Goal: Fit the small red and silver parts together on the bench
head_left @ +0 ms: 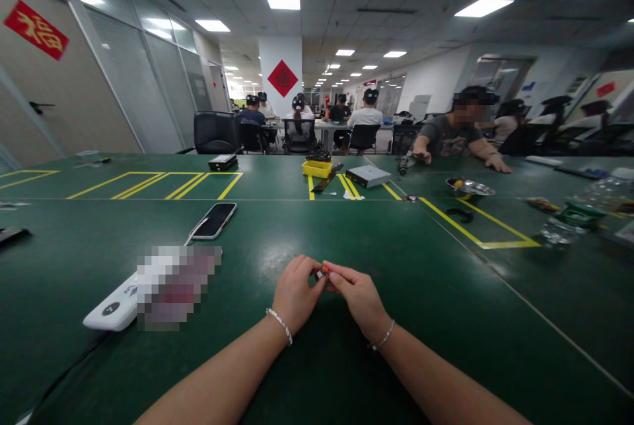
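Orange-and-silver small object (322, 272) sitting between fingertips of left hand (297, 290) and right hand (360, 299), below centre of frame, over green table (421, 273). Grip of each hand pinching it from its own side; neither hand being nearer. Long axis staying unclear, object being too small. Dark-screened phone (215, 221) lying left of centre, apart from hands.
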`<action>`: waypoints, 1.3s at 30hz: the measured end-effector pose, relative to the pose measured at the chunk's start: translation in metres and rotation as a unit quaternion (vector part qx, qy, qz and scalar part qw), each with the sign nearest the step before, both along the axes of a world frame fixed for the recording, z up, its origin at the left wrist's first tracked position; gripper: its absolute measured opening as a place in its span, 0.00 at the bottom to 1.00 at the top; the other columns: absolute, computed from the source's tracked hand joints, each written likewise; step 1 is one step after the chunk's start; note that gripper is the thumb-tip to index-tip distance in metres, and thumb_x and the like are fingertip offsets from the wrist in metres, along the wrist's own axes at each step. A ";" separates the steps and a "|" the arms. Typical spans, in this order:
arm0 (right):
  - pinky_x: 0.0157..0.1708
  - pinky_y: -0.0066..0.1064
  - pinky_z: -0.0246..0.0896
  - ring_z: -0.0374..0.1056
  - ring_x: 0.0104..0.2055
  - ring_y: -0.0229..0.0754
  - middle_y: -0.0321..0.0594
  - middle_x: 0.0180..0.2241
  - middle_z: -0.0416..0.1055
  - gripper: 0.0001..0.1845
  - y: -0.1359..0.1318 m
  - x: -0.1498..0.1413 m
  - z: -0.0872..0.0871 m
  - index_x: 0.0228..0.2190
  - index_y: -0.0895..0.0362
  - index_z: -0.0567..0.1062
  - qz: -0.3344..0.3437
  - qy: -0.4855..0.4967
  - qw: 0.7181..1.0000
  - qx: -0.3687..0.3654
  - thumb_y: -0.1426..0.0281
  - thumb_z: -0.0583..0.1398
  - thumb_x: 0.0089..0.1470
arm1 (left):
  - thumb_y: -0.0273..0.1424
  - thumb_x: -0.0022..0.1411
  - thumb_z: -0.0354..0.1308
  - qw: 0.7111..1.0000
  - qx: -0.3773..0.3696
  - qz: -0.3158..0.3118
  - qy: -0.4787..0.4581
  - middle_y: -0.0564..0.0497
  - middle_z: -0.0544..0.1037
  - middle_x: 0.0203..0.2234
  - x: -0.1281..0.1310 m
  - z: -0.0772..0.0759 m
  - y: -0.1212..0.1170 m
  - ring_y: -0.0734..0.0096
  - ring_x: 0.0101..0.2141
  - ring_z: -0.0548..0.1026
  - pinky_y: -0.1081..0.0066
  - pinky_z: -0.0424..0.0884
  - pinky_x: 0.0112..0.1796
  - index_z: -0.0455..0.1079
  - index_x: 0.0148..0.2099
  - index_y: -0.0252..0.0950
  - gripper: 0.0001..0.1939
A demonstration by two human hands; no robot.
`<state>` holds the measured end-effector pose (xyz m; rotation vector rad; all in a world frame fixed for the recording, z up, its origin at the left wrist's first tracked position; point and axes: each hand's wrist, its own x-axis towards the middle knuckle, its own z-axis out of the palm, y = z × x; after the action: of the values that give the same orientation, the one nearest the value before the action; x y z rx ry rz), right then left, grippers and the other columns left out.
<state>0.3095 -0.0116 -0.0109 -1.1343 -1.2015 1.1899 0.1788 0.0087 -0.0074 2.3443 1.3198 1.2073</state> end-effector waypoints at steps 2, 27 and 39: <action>0.41 0.37 0.59 0.64 0.42 0.43 0.43 0.41 0.68 0.18 -0.002 -0.001 0.000 0.39 0.58 0.70 -0.007 -0.040 0.999 0.022 0.66 0.56 0.44 | 0.28 0.51 0.51 1.000 -0.017 0.006 -0.005 0.55 0.65 0.23 0.000 -0.001 0.000 0.76 0.26 0.64 0.75 0.61 0.27 0.62 0.28 0.36 0.01; 0.29 0.29 0.57 0.62 0.28 0.33 0.35 0.27 0.64 0.12 -0.001 0.011 -0.001 0.34 0.58 0.66 0.189 0.236 0.945 -0.124 0.64 0.55 0.46 | 0.28 0.56 0.48 0.992 0.049 -0.099 0.063 0.51 0.68 0.33 -0.002 0.007 -0.004 0.70 0.35 0.64 0.68 0.63 0.37 0.66 0.41 0.40 0.10; 0.38 0.30 0.55 0.61 0.32 0.33 0.39 0.29 0.65 0.10 -0.004 0.005 0.007 0.30 0.61 0.70 0.204 0.265 0.941 -0.051 0.67 0.57 0.44 | 0.28 0.57 0.47 0.992 0.047 -0.111 0.024 0.49 0.66 0.38 -0.001 0.011 -0.011 0.68 0.41 0.62 0.65 0.60 0.42 0.64 0.44 0.42 0.13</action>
<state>0.3144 -0.0158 -0.0035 -0.5774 -0.9767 1.7559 0.1779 -0.0025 0.0038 2.5216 1.0018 1.1743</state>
